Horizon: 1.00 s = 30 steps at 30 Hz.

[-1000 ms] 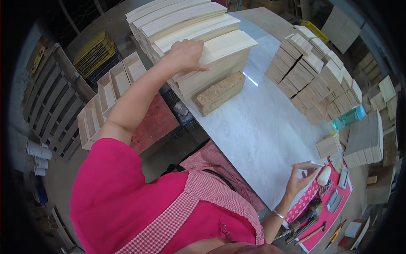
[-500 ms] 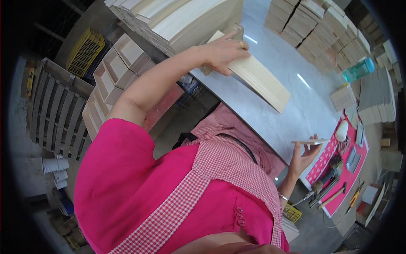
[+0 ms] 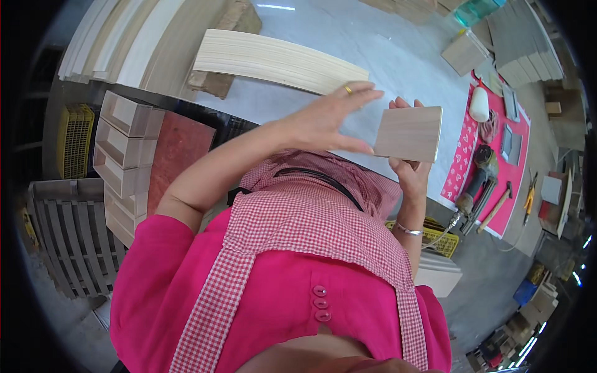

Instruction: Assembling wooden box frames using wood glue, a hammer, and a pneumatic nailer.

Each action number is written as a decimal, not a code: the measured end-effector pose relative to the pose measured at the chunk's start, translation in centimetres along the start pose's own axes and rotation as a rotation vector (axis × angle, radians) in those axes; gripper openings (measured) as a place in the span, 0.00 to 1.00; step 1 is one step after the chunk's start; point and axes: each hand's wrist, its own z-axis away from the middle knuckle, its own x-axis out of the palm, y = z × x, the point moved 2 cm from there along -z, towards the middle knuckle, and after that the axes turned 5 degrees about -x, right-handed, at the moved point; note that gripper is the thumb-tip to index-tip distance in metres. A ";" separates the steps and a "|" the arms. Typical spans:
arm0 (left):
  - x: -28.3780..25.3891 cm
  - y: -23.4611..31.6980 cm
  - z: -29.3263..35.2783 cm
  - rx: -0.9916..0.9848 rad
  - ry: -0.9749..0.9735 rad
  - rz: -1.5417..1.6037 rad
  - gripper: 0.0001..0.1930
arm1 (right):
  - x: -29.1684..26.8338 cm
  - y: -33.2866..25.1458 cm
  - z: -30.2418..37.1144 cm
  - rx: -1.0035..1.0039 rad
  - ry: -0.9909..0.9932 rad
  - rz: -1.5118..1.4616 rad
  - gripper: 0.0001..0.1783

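Observation:
My right hand (image 3: 411, 171) holds a small, nearly square wooden panel (image 3: 408, 133), its thumb below and its fingertips showing behind the top edge. The panel's broad pale face is turned up. From the left, my left hand (image 3: 333, 121) reaches toward it with fingers spread and nothing in its grasp. The left thumb tip is by the panel's left edge; whether it touches I cannot tell. Past the left hand lies a long pale wooden strip (image 3: 273, 59) with lined grain. Its left end rests over a rough wood block (image 3: 211, 84) on the grey-white table (image 3: 348, 40).
Large pale boards (image 3: 137, 43) stand stacked at the left. Open wooden boxes (image 3: 124, 152) are piled beside a red board (image 3: 180, 149). On a pink cloth (image 3: 497, 199) at the right lie a power tool (image 3: 479, 177), a hammer (image 3: 497, 208) and a white bottle (image 3: 479, 104).
My left hand has let go of the long strip and moved right toward the panel. My right hand has raised the panel and turned its face up. The view has swung round.

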 end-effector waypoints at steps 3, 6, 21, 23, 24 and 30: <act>2.1 1.2 -0.6 0.035 -0.017 0.054 0.49 | 0.2 -0.8 -0.2 -0.035 -0.012 0.065 0.58; 2.9 1.2 -1.2 0.051 -0.026 0.063 0.48 | 0.3 -1.0 -0.1 0.014 0.007 0.035 0.57; 3.1 -1.3 -2.1 -0.482 -0.246 1.004 0.21 | -2.7 0.7 0.0 0.258 0.182 0.105 0.16; 2.5 -2.0 -3.0 -0.440 -0.279 0.712 0.23 | -2.5 1.1 0.4 0.296 0.149 0.146 0.09; 2.0 -2.5 -3.4 -0.412 -0.290 0.559 0.25 | -2.3 1.5 0.5 0.307 0.146 0.137 0.09; -1.3 -3.8 -5.5 0.056 0.109 -0.790 0.36 | -0.5 4.3 1.3 -0.008 0.374 0.544 0.08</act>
